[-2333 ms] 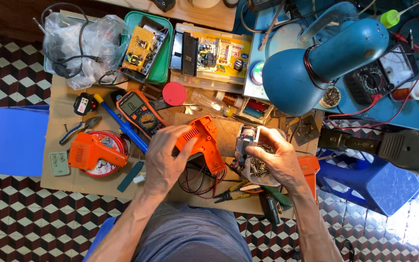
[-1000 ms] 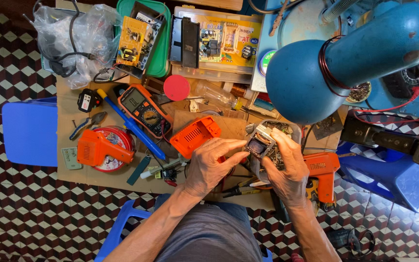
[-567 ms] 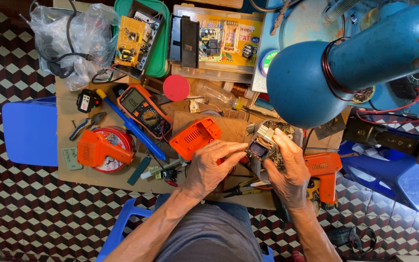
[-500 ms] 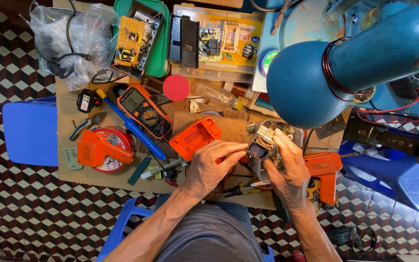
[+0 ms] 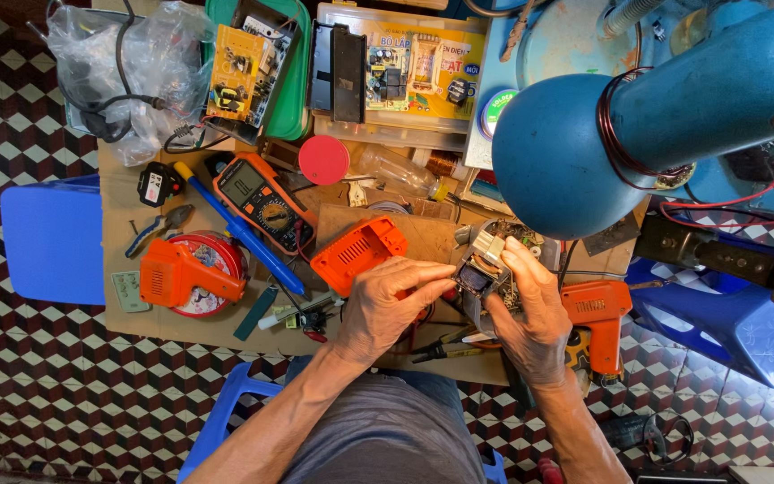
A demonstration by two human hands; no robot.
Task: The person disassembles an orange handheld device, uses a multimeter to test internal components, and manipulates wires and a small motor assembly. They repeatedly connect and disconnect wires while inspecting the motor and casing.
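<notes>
My right hand [image 5: 528,314] grips a small grey tool motor assembly [image 5: 485,267] with wires hanging off it, held above the cardboard-covered bench [image 5: 118,305]. My left hand [image 5: 389,306] reaches across to it, thumb and forefinger pinched at the assembly's left side. Just behind my left hand lies an orange plastic housing shell [image 5: 357,254], open side up. An orange power-tool body [image 5: 597,315] lies to the right of my right hand.
An orange multimeter [image 5: 260,203], blue pen [image 5: 239,230], pliers [image 5: 156,229], an orange tool half on a red round tin [image 5: 188,273], a red lid [image 5: 323,159], a green tray of circuit boards [image 5: 266,67], a clear parts box [image 5: 400,76]. A big blue lamp head [image 5: 584,148] overhangs the right. Blue stools flank the bench.
My left hand let go of the orange housing shell, which now lies on the bench, and moved right to pinch at the motor assembly. My right hand kept hold throughout.
</notes>
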